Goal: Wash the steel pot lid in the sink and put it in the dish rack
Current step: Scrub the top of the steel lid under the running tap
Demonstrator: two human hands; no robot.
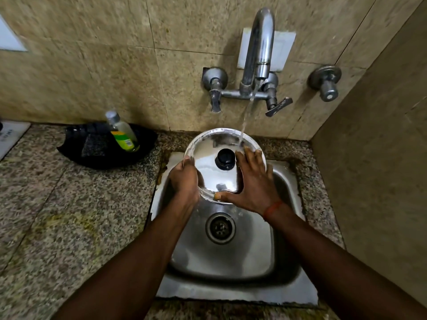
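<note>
The round steel pot lid (209, 155) with a black knob (225, 158) is held tilted above the steel sink (286, 181), under water running from the tap (260, 47). My left hand (184, 179) grips the lid's left rim, fingers curled round the edge. My right hand (254, 181) lies flat on the lid's right side with fingers spread and the thumb stretched along the lower rim. The stream lands on the lid just above my right fingertips. No dish rack is in view.
A black tray (76, 146) on the granite counter (57, 215) at the left holds a soap bottle (123, 132) and a dark scrub pad (93, 144). The drain (220, 227) sits in the sink's middle. Tap handles (278, 106) and a wall valve (325, 82) stick out from the tiled wall.
</note>
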